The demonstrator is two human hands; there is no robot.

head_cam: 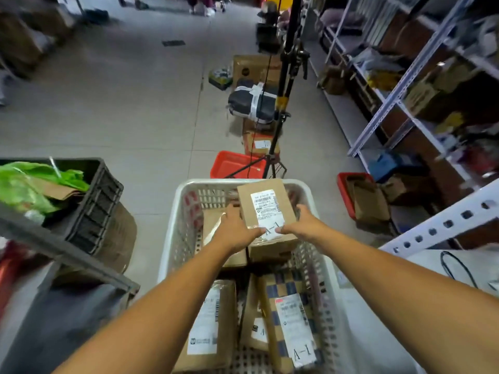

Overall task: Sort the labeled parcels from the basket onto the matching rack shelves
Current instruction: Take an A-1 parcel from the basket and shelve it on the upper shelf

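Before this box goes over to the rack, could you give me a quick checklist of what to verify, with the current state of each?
1. Both hands on the box: ok. The left hand and right hand grip the cardboard box from either side.
2. Label readable: ok. The handwritten mark on its white label reads A-1, upside down from here.
3. Box clear of the white basket: cannot tell; it is held over the other parcels, but any contact underneath is hidden.
4. Matching shelf located: cannot tell. No shelf markings are legible on the metal rack at right.
5. Box intact: ok. No visible tears or dents.
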